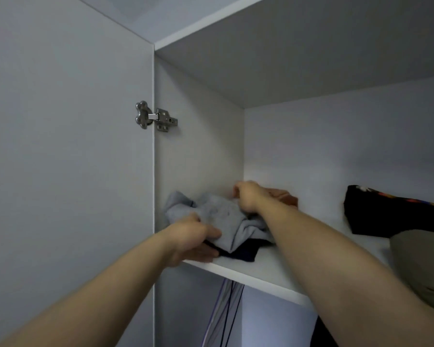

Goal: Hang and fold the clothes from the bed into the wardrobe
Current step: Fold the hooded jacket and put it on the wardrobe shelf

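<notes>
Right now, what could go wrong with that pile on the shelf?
1. The dark garment sits near the front edge of the shelf; it may slide off when the left hand lets go.
2. The grey top is rumpled; pushing it with the right hand could bunch it more.

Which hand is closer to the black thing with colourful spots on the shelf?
Right. The right hand grips the grey garment at the back, left of the black patterned cloth; the left hand holds the garment's front edge, farther left.
</notes>
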